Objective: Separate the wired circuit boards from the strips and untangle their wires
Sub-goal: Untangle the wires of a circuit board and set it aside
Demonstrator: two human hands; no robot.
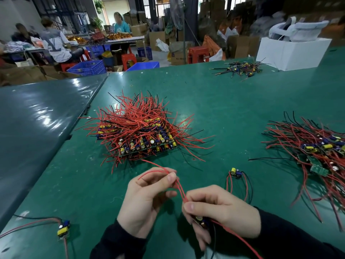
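Note:
My right hand (220, 212) grips a small circuit board (200, 220) with a capacitor on it, low in the middle of the view. Two red wires (180, 186) run up from the board. My left hand (147, 199) pinches those wires between thumb and fingers just above my right hand. Ahead on the green table (224, 109) lies a stack of board strips (145, 141) buried in tangled red and black wires. A second pile of separated boards (317, 152) lies at the right.
One loose wired board (235, 173) sits right of my hands, another (63, 229) at the lower left. A small heap of parts (240, 69) and a white box (293, 53) stand at the far right. People work at tables in the background.

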